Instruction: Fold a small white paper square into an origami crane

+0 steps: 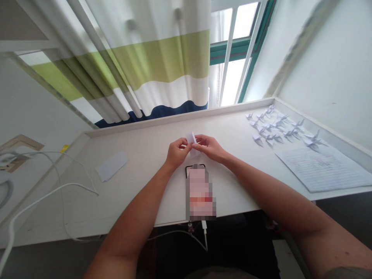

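Left grip (178, 151), right grip (211, 148) both pinch paper (190, 138): white, folded, straight-edged; long axis roughly toward far edge of tabletop (145, 155).

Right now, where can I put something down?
There's bare desk between the left hand and the white paper, and between the right hand and the lined paper. Crowded: far right, with paper cranes; middle, with folded paper and phone.

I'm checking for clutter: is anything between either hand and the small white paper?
Nothing visible: the left hand and right hand both hold the paper directly. The phone lies on the near side, not between them.
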`<state>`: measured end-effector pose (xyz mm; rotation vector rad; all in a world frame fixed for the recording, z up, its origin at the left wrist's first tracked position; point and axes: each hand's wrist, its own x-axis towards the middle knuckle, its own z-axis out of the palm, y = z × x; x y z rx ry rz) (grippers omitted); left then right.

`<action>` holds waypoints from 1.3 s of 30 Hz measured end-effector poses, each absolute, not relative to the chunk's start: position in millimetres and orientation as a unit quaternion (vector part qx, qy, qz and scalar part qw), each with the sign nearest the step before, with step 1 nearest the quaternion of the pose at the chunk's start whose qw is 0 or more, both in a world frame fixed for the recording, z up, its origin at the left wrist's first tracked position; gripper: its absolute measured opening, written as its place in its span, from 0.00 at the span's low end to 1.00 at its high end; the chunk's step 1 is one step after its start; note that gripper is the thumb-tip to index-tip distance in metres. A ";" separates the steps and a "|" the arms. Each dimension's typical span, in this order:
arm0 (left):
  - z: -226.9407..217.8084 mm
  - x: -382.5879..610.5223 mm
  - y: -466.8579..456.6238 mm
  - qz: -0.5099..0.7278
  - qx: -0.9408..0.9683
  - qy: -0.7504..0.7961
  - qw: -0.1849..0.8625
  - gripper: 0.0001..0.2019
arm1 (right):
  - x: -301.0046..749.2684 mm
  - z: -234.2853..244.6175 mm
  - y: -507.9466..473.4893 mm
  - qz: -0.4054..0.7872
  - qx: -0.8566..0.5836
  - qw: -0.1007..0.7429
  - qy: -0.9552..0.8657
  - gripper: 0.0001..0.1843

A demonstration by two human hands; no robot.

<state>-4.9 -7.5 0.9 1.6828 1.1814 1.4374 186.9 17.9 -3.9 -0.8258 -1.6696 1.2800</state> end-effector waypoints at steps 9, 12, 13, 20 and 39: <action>4.0 -9.1 -4.3 0.586 0.541 0.442 0.411 0.20 | 191.9 -7.4 32.6 0.525 -0.366 0.490 -0.592 0.12; 4.2 -10.8 -2.4 0.575 0.501 0.449 0.465 0.20 | 193.2 -5.0 30.9 0.538 -0.347 0.485 -0.596 0.13; 4.5 -11.3 -2.3 0.570 0.492 0.455 0.474 0.23 | 193.3 -4.0 29.6 0.537 -0.344 0.478 -0.604 0.13; 6.6 -10.4 -3.5 0.565 0.481 0.463 0.485 0.27 | 194.3 -1.3 26.9 0.528 -0.349 0.488 -0.601 0.19; 6.1 -22.4 0.4 0.514 0.542 0.431 0.507 0.30 | 194.7 -6.3 32.2 0.632 -0.328 0.486 -0.506 0.22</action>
